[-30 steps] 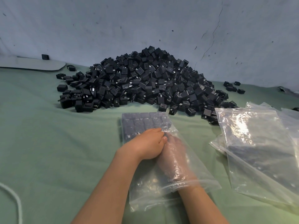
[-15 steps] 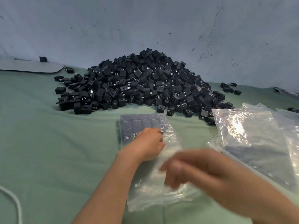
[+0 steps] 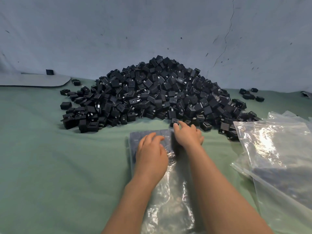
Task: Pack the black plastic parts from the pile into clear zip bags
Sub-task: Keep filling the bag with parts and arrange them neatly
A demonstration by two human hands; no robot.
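Beyond both my hands, the heap of small black plastic parts sits on the green cloth. Under my left hand lies a clear plastic zip bag with parts packed in its far end. My right hand is at the heap's near edge. To its right lies a stack of clear zip bags.

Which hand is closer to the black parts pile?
Right. The right hand reaches the near edge of the pile; the left hand rests on the zip bag, short of it.

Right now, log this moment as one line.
left hand: rests on zip bag | right hand: at pile edge, fingertips at black part | bag: partly filled
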